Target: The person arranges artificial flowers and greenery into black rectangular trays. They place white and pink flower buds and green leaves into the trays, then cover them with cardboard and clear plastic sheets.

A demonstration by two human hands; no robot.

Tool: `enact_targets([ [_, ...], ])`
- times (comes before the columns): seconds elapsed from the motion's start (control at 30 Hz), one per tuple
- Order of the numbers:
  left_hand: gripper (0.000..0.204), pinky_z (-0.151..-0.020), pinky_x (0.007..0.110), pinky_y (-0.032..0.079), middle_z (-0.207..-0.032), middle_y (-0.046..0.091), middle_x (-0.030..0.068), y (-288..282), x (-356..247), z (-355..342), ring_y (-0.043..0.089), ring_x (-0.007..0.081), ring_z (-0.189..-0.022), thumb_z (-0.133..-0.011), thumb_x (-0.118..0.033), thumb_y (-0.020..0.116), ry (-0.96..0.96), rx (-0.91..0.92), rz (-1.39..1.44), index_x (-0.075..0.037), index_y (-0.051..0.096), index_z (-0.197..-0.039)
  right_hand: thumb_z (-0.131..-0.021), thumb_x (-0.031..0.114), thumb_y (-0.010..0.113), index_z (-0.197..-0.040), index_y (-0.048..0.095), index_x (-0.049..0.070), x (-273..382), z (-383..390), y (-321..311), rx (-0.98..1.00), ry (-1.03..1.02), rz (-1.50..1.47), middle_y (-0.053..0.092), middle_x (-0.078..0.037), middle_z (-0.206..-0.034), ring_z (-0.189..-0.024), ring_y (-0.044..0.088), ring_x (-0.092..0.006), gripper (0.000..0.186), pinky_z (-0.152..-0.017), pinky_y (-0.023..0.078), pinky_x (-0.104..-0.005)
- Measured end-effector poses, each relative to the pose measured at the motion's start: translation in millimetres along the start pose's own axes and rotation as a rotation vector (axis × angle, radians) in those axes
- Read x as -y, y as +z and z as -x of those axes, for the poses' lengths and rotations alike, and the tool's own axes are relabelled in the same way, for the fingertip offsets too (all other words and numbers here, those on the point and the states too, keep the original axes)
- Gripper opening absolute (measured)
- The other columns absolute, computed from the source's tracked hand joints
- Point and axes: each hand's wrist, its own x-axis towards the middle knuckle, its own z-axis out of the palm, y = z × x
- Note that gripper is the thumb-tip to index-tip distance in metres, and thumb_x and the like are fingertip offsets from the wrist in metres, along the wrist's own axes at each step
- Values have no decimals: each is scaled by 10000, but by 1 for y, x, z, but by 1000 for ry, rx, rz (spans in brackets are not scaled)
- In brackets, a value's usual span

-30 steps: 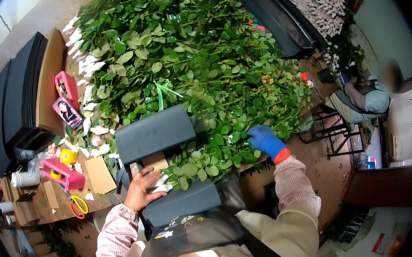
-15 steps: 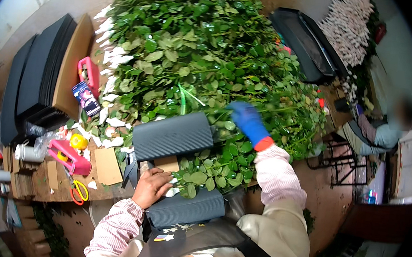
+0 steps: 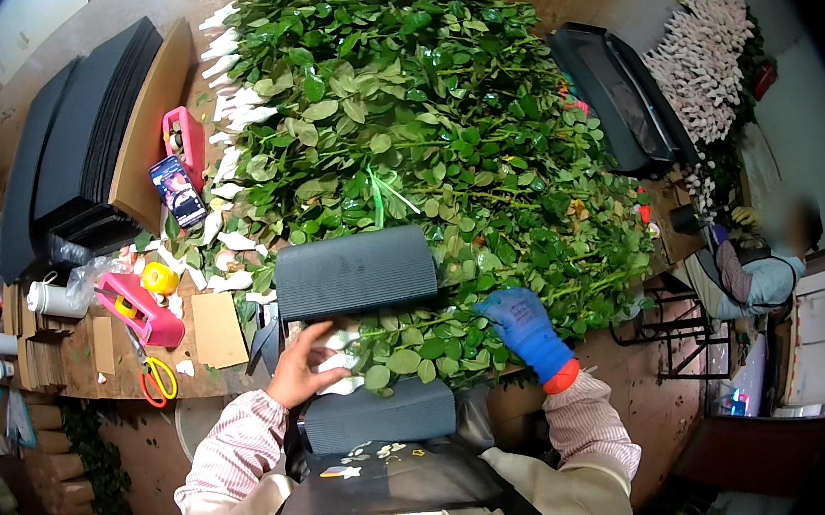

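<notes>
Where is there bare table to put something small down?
Two small patches of the table look bare: between the scissors and the narrow cardboard strip, and between the wider cardboard piece and the table's front edge. Leaves crowd the middle; white tips line their left side.

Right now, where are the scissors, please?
In the head view, the scissors lie at left along the table edge, just below the nearer pink tape dispenser.

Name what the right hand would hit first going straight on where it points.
The right hand would probably meet the green leaves immediately to its left first, though depth is unclear.
</notes>
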Motion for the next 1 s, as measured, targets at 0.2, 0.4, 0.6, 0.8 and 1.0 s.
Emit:
enact_targets([
  [0.2,584,-879,338,599,-1327,607,139,-1,-13,4,669,244,-1090,-804,-66,866,130,-9,-142,-45,624,-1335,-913,180,653,-1132,721,186,9,-68,-63,297,201,86,698,-78,-1024,-965,683,-280,228,-905,519,-458],
  [0.4,557,-874,359,584,-1315,595,157,-4,-18,-1,659,289,-1076,-826,-94,853,170,38,-254,-30,592,-1314,-933,200,666,-1250,673,147,-23,-219,11,-93,262,358,617,-125,-1370,-1306,556,-301,322,-1102,432,-452],
  [0.6,648,-954,393,545,-1349,518,188,0,-7,4,595,347,-1165,-850,-152,846,208,66,-310,-21,487,-1373,-953,161,597,-1172,687,120,-32,-229,3,173,333,303,653,-149,-1298,-1136,661,-305,240,-990,517,-466],
  [0.8,931,-1068,464,450,-1362,468,236,-4,-21,0,503,434,-1254,-732,-269,938,275,159,-345,11,392,-1434,-942,81,600,-1154,699,78,-60,-105,-113,-659,176,309,703,-141,-1178,-1079,658,-334,234,-965,525,-437],
  [1.0,886,-1026,478,489,-1327,472,244,-4,-33,0,546,441,-1198,-726,-211,860,277,105,-476,25,397,-1444,-953,58,646,-1171,681,43,-101,21,-134,-630,275,-158,687,-120,-1166,-1077,655,-276,221,-987,507,-370],
])
